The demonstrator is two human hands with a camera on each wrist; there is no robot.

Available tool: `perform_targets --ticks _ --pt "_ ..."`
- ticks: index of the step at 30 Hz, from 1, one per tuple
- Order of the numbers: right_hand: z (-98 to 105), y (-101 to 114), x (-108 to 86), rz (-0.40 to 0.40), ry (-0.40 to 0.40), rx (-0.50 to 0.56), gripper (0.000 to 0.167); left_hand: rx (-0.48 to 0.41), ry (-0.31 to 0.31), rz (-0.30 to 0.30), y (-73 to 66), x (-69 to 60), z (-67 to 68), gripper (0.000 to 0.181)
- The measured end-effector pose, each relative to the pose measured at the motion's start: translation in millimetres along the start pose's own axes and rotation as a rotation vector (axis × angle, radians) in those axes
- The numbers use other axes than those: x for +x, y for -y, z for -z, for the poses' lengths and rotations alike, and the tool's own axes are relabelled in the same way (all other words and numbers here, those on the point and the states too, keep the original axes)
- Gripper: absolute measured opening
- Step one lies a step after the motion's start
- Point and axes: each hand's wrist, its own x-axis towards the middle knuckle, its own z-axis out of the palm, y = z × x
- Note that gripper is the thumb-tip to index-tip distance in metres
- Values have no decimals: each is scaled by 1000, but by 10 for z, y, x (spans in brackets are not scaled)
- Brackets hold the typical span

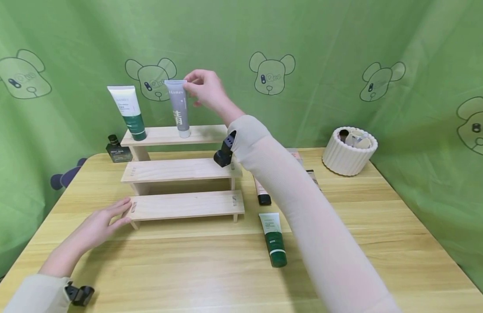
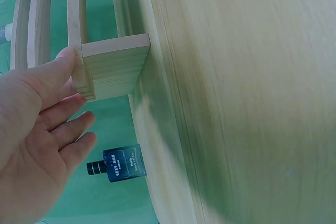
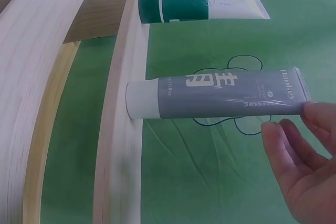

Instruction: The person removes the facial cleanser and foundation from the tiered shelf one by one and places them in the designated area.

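A three-tier wooden display stand point(image 1: 186, 204) stands on the table. My right hand point(image 1: 204, 89) pinches the upper corner of a gray squeeze tube point(image 1: 179, 106), which stands upright on its white cap on the top tier. In the right wrist view, the thumb is on the tube's crimped end, and other fingers stay apart from it. A white-and-green tube point(image 1: 129, 113) stands upright to its left on the same tier. My left hand point(image 1: 102, 221) holds the left end of the lowest tier; the left wrist view shows thumb and fingers on either side of its corner.
Another white-and-green tube point(image 1: 273, 243) lies right of the stand. A black-capped tube point(image 1: 263, 193) and other items lie partly hidden behind my right sleeve. A ribbed white holder point(image 1: 347, 152) with items stands back right. A dark perfume bottle point(image 1: 118, 150) stands back left.
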Motion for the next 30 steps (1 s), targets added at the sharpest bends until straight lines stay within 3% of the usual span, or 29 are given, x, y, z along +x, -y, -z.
perform_targets --ticks 18,25,30 --pt "79 -50 -133 36 -14 38 9 4 -3 -3 14 -5 -8 53" --pt "285 -67 -360 47 14 95 14 4 -20 -23 4 -6 -17 52" --pt "488 -194 -570 74 19 137 16 10 -9 -8 22 -7 -12 52"
